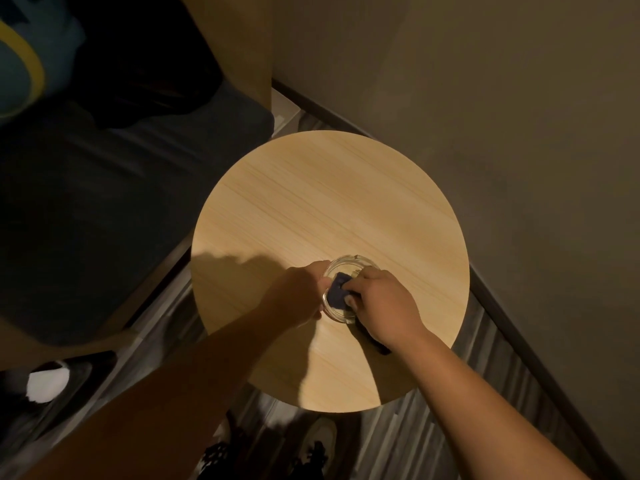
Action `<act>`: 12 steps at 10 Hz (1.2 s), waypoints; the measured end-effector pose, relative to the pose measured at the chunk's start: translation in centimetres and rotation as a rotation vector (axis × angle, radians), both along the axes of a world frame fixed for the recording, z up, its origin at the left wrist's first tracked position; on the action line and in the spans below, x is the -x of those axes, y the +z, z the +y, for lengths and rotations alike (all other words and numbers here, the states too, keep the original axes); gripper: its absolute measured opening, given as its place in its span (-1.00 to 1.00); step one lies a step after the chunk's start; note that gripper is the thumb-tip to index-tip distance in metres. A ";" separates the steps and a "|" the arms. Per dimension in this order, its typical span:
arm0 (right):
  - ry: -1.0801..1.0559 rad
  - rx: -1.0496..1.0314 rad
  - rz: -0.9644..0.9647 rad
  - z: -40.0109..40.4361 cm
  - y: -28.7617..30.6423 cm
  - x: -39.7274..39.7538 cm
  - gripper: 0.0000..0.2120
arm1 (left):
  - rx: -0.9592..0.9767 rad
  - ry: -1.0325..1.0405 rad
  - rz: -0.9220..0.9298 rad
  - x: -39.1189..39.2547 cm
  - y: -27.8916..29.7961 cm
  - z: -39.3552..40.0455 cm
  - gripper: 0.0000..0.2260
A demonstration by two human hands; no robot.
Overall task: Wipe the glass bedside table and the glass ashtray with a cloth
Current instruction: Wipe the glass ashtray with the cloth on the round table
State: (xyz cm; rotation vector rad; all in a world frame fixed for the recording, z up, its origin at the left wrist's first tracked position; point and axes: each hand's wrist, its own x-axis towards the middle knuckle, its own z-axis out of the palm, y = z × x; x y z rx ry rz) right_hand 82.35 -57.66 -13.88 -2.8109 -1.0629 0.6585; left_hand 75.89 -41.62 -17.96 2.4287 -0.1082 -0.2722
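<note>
The round table (329, 209) carries the ashtray (341, 268) near its front edge. The left hand (298, 292) wraps its fingers around the rim, apparently to steady it, while the right hand (384, 306) pinches the dark cloth (337, 289) and presses it inside the bowl.

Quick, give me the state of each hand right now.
Left hand: closed on the rim of the ashtray, steadying it.
Right hand: closed on the cloth, pressing it inside the ashtray.

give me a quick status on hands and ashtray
Left hand steadies ashtray rim. Right hand presses dark cloth inside it. Table around it bare, nothing blocking.
</note>
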 end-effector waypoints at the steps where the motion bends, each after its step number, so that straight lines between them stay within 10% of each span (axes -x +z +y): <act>1: -0.094 -0.036 -0.123 0.8 -0.3 -0.5 -0.80 | -0.128 -0.078 -0.115 -0.2 -0.7 0.5 -0.73; 5: 0.104 0.098 -0.027 -0.2 0.2 -0.5 -0.77 | -0.178 -0.110 -0.265 0.1 -0.3 -0.1 -0.69; 9: -0.133 0.099 -0.196 1.2 0.1 -2.0 -0.85 | -0.183 -0.094 -0.197 -0.1 -0.3 0.0 -0.61; 12: -0.156 0.257 0.013 0.9 2.7 -1.3 -0.79 | -0.049 0.322 0.009 -0.2 -0.2 -2.0 -0.81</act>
